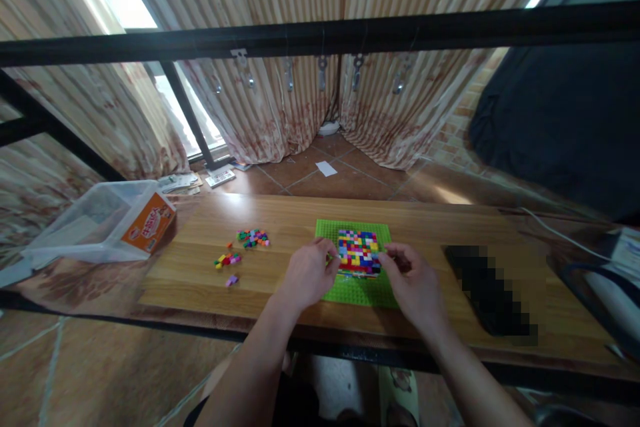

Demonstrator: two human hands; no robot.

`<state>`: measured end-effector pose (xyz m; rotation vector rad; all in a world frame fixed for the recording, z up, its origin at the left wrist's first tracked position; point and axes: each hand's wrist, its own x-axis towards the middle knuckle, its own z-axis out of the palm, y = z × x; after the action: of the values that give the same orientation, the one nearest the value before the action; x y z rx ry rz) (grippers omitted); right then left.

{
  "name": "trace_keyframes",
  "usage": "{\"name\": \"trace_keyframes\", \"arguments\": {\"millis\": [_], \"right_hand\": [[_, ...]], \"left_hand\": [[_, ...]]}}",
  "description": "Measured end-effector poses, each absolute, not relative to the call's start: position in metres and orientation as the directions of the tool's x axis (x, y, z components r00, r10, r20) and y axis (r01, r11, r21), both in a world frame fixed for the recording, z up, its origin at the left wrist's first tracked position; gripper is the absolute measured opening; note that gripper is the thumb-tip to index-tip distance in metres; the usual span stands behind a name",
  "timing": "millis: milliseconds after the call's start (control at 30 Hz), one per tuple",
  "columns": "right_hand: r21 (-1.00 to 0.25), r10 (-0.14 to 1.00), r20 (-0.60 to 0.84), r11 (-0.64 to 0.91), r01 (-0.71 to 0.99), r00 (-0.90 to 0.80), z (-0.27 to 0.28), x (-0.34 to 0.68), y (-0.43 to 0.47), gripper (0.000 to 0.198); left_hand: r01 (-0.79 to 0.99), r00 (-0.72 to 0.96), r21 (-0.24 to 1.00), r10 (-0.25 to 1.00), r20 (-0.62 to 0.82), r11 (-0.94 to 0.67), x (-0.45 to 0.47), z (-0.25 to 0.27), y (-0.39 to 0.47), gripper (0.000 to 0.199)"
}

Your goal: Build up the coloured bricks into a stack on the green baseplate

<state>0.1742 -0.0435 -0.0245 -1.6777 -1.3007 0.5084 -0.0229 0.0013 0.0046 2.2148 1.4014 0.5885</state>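
A block of many-coloured toy bricks [358, 250], built up in several layers, stands on a bright green studded baseplate [360, 292]. My left hand [313, 270] is at the block's left side, its fingers curled in and the tips close against the edge. On the opposite side, my right hand [413, 280] has thumb and forefinger drawn together by the block's right edge. Whatever either set of fingertips may hold is too small or hidden to make out. Loose bricks lie to the left: a mixed pile [253, 238], a red and yellow group [227, 260] and purple ones [231, 280].
The wooden table [280, 213] carries a dark, pixelated flat object [493, 293] on the right. A clear plastic bin [95, 220] with an orange label stands at the left end. A black metal bar [300, 37] with hanging clips crosses beyond the table, before curtains [280, 113].
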Motion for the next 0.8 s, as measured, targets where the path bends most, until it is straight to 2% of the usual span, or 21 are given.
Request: {"name": "trace_keyframes", "arguments": {"millis": [200, 500, 800], "right_hand": [[-0.839, 0.898, 0.171, -0.083, 0.538, 0.406, -0.034, 0.167, -0.036, 0.037], [-0.862, 0.927, 0.148, -0.049, 0.505, 0.344, -0.047, 0.166, -0.035, 0.036], [-0.890, 0.920, 0.199, 0.026, 0.454, 0.337, -0.055, 0.161, -0.037, 0.035]], "left_hand": [[0.721, 0.396, 0.574, 0.911, 0.118, -0.388, -0.024, 0.004, 0.001, 0.008], [0.733, 0.389, 0.566, 0.915, 0.107, -0.378, -0.024, 0.004, 0.000, 0.007], [0.698, 0.344, 0.639, 0.934, 0.096, -0.322, -0.022, 0.006, -0.002, 0.007]]}}
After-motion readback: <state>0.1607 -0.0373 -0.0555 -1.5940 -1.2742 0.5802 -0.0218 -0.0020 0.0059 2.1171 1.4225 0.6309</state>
